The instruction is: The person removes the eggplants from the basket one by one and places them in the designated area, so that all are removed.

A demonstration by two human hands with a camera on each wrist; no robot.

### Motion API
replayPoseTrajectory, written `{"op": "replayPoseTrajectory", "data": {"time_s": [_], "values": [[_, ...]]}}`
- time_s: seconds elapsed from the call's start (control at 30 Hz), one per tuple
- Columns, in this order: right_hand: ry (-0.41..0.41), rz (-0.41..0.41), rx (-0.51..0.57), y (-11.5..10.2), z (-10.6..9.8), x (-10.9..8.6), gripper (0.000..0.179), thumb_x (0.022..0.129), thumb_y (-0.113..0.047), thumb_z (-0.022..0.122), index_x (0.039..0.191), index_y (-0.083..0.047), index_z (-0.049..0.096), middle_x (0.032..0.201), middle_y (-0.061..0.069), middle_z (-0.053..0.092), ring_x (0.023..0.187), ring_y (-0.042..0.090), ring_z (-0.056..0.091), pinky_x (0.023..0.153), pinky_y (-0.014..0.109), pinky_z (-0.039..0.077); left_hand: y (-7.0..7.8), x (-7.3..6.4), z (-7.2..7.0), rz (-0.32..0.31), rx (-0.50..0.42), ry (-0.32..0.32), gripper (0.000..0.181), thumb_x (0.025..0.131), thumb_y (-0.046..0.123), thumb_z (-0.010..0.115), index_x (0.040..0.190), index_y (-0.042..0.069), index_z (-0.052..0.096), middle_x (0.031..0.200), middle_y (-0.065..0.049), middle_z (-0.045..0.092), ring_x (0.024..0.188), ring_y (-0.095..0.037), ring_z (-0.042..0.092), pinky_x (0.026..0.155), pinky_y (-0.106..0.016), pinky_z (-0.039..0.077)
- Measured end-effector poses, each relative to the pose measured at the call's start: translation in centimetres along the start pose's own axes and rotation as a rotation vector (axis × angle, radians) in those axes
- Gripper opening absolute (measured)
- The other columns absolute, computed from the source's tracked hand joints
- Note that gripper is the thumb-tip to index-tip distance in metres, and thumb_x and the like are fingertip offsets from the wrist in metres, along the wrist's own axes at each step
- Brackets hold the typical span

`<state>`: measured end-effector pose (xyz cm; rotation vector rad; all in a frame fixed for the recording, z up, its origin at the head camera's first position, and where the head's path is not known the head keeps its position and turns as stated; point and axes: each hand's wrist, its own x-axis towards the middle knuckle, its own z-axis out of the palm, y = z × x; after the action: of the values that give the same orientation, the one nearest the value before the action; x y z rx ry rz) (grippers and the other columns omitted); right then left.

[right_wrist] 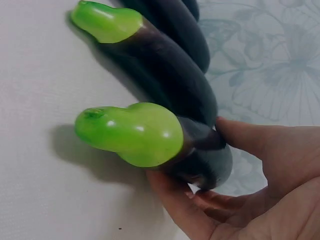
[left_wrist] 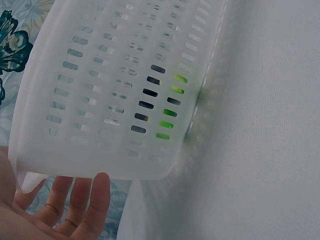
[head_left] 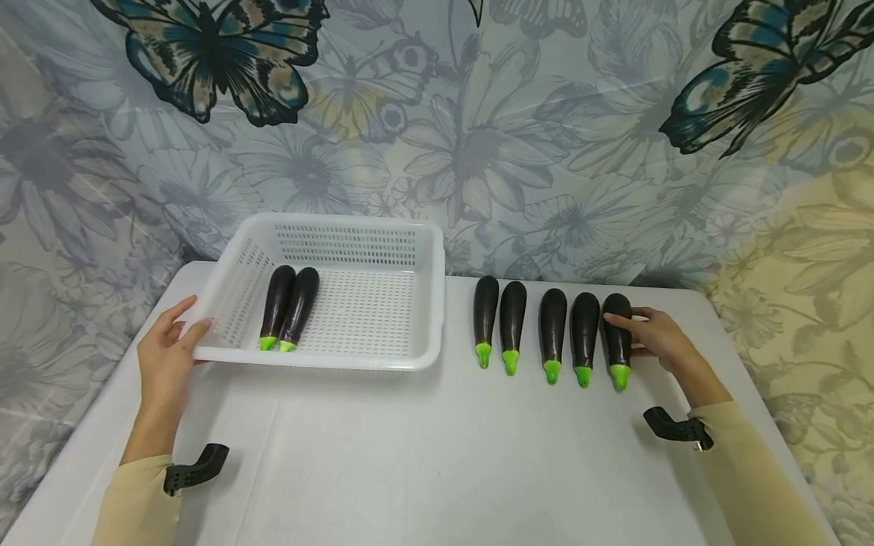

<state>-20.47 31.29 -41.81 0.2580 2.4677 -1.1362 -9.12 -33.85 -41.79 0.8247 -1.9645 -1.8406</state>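
Note:
My left hand [head_left: 167, 353] holds the left end of a white plastic basket [head_left: 429, 303], thumb at its rim and fingers outside the wall. Inside the basket, at its left, two dark eggplants [head_left: 276, 303] with green stem ends lie side by side. Through the slots in the left wrist view, their dark and green parts show beyond my left fingers [left_wrist: 100, 197]. On the right, my right hand [head_left: 658, 337] grips the rightmost eggplant [head_left: 618, 345] of a row, thumb on one side and fingers on the other. In the right wrist view its green stem end [right_wrist: 145, 132] faces away from my palm.
Several more eggplants [head_left: 551, 330] lie in a row on the white tabletop [head_left: 423, 455], between the basket and my right hand. Behind the table hangs a butterfly-and-flower patterned cloth [head_left: 478, 152]. A black wrist mount [head_left: 198, 469] sits on each sleeve.

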Motion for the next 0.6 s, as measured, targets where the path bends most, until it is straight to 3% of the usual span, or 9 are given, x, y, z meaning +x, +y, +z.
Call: {"op": "replayPoseTrajectory", "data": {"time_s": [0.17, 0.43, 0.6], "values": [[0.008, -0.025, 0.003, 0.0, 0.4, -0.1, 0.096, 0.097, -0.048, 0.054, 0.146, 0.021, 0.009, 0.124, 0.037, 0.051, 0.084, 0.012, 0.064, 0.076, 0.035, 0.059, 0.0, 0.0, 0.0, -0.003, 0.001, 0.003, 0.049, 0.094, 0.011, 0.066, 0.141, 0.023, 0.055, 0.104, 0.009, 0.057, 0.084, -0.003, 0.059, 0.051, -0.016, 0.052], [-0.005, -0.040, -0.062, -0.5, 1.0, -0.4, 0.094, 0.098, -0.050, 0.051, 0.146, 0.020, 0.010, 0.134, 0.042, 0.040, 0.106, 0.042, 0.060, 0.083, 0.045, 0.057, 0.0, -0.1, -0.2, 0.003, -0.021, -0.018, 0.050, 0.094, 0.011, 0.066, 0.142, 0.021, 0.054, 0.101, 0.010, 0.058, 0.082, -0.003, 0.060, 0.051, -0.016, 0.052], [-0.013, -0.043, -0.068, -0.7, 1.0, -0.5, 0.091, 0.100, -0.049, 0.047, 0.145, 0.021, 0.010, 0.133, 0.043, 0.041, 0.110, 0.046, 0.057, 0.082, 0.043, 0.057, -0.1, 0.0, -0.1, 0.003, -0.029, -0.019, 0.050, 0.094, 0.011, 0.066, 0.141, 0.021, 0.054, 0.099, 0.009, 0.059, 0.081, -0.002, 0.060, 0.051, -0.016, 0.052]]}}
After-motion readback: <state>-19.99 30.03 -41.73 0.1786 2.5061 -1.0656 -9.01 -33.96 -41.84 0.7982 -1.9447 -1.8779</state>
